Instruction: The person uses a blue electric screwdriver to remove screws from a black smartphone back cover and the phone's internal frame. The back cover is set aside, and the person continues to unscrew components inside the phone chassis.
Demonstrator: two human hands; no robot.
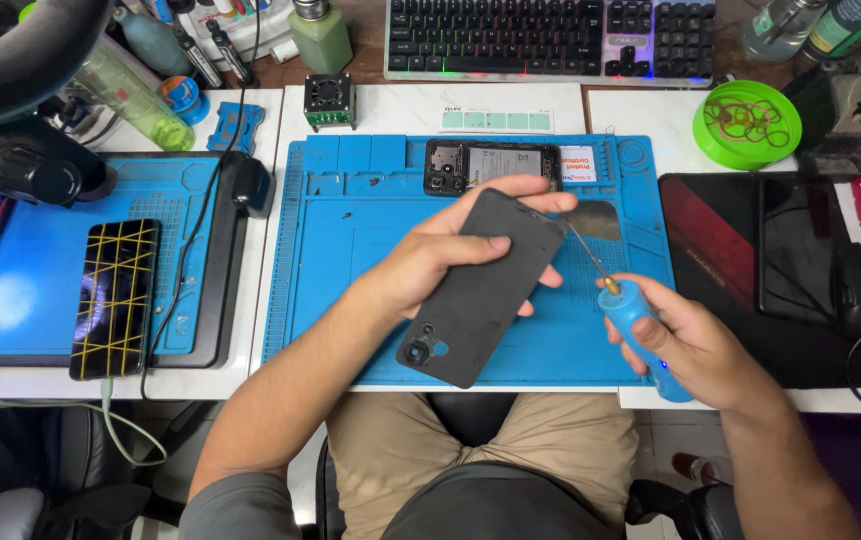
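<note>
left hand (430,262) holds a dark phone back cover (478,290) above the blue mat (350,250); right hand (685,345) grips a blue screwdriver (640,335).
the cover is matte black, tilted, with a camera cutout at its lower end. the left grip wraps its upper half, thumb on top, fingers behind. the right grip is closed round the screwdriver handle, its thin shaft touching the cover's top corner. the tip is hard to make out, and an opened phone (491,165) lies on the mat beyond.

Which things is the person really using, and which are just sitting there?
In use:
left hand holding black phone back cover
right hand holding blue screwdriver
opened phone

Lying about:
keyboard
green bowl
taped phone
</note>
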